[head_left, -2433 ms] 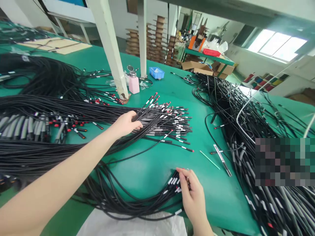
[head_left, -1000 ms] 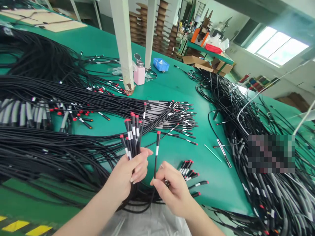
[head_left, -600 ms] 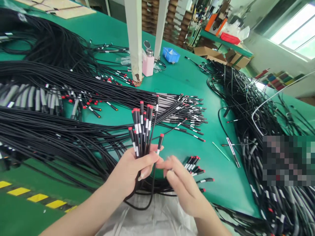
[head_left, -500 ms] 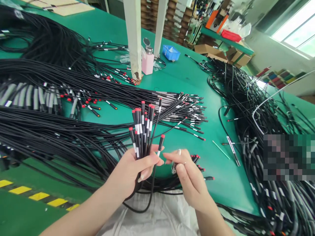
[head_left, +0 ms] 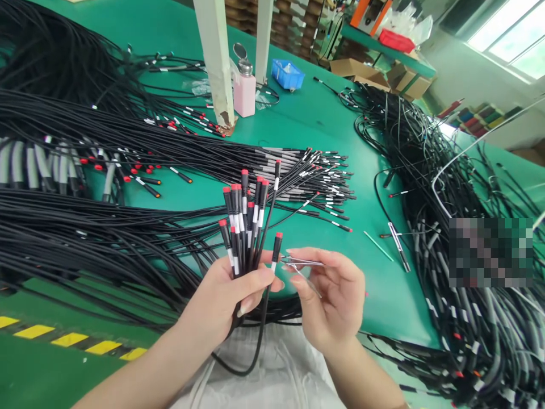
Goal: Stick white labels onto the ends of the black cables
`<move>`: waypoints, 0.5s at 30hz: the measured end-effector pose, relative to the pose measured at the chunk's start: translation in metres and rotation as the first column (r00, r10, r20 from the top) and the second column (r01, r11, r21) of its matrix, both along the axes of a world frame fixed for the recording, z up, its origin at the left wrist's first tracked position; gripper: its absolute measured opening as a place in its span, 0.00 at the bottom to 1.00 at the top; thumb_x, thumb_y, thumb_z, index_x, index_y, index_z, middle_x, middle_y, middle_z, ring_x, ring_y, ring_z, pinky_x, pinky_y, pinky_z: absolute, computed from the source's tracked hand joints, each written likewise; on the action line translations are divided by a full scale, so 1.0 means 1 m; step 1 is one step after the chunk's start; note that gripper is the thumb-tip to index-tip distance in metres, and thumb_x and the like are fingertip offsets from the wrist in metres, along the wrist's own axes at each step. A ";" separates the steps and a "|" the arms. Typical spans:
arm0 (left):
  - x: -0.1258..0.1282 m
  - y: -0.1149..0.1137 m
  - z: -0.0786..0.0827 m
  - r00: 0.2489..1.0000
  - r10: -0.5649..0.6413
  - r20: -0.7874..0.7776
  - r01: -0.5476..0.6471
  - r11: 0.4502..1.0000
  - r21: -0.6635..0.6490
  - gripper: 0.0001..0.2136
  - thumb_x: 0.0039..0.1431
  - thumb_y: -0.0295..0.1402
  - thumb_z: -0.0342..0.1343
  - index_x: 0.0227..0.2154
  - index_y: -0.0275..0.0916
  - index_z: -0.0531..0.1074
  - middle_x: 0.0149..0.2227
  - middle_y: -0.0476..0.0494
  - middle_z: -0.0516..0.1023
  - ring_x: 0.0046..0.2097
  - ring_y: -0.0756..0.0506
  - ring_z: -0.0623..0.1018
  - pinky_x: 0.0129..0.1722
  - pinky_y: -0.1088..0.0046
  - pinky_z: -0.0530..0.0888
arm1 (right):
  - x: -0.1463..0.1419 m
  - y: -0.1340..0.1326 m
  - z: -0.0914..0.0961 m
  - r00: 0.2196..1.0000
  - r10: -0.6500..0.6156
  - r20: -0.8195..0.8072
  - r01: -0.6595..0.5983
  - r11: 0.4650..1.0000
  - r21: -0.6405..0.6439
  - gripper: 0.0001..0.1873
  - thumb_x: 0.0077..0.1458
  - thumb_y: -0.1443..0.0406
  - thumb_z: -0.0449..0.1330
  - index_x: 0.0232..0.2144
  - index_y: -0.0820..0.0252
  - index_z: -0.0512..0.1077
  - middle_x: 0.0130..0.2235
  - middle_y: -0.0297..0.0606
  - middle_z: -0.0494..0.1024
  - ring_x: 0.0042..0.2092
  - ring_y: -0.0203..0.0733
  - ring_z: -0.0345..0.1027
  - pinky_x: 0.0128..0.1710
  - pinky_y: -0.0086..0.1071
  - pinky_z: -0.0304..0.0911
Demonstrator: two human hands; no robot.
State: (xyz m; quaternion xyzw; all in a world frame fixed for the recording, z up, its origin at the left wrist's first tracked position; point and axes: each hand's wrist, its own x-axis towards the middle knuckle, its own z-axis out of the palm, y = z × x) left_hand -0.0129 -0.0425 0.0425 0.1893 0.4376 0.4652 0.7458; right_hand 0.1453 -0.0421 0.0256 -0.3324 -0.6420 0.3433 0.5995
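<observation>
My left hand [head_left: 238, 295] is wrapped around a bundle of black cables [head_left: 244, 227] with red-tipped connectors and white labels, their ends pointing up. One cable [head_left: 277, 247] stands apart on the right of the bundle, pinched near its white label by the thumb and fingers; its slack loops down over my lap. In my right hand [head_left: 334, 295] is a small silver nail clipper [head_left: 303, 263], gripped between thumb and fingers with its lever spread. The clipper's tip is right beside the separate cable, just below the connector; whether they touch I cannot tell.
Long bundles of black cables [head_left: 128, 221] run across the green table [head_left: 306, 125] from the left. Another large heap [head_left: 409, 136] lines the right side. A white post [head_left: 215, 62], pink bottle [head_left: 244, 96], blue bin [head_left: 288, 74] and pen [head_left: 399, 247] are farther off.
My right hand has turned and risen, bringing the nail clipper, earlier mostly hidden in the fingers, up to the separate cable. My left hand keeps its hold on the bundle.
</observation>
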 end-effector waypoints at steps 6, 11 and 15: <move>0.000 0.000 -0.002 1.000 0.003 0.017 -0.003 1.000 -0.003 0.06 0.49 0.31 0.71 0.28 0.38 0.80 0.19 0.50 0.77 0.16 0.58 0.60 0.16 0.82 0.53 | -0.001 0.002 -0.005 0.997 0.028 0.071 -0.032 0.998 0.060 0.24 0.65 0.73 0.58 0.59 0.50 0.62 0.50 0.44 0.80 0.49 0.43 0.78 0.43 0.40 0.81; 0.000 -0.001 -0.001 0.999 0.001 0.032 -0.001 1.000 -0.009 0.06 0.49 0.31 0.71 0.29 0.39 0.81 0.19 0.50 0.78 0.16 0.58 0.61 0.16 0.83 0.53 | -0.003 0.002 -0.004 0.992 -0.031 0.121 0.020 0.996 0.092 0.23 0.65 0.73 0.58 0.58 0.50 0.63 0.49 0.44 0.80 0.49 0.44 0.78 0.46 0.43 0.80; 0.000 0.000 0.000 1.000 -0.010 0.026 0.011 1.000 -0.007 0.05 0.48 0.31 0.71 0.28 0.38 0.81 0.18 0.51 0.77 0.16 0.58 0.60 0.16 0.82 0.52 | -0.004 -0.001 -0.004 0.989 -0.067 0.132 0.050 0.991 0.124 0.21 0.64 0.73 0.58 0.57 0.53 0.63 0.48 0.46 0.79 0.49 0.44 0.78 0.45 0.43 0.80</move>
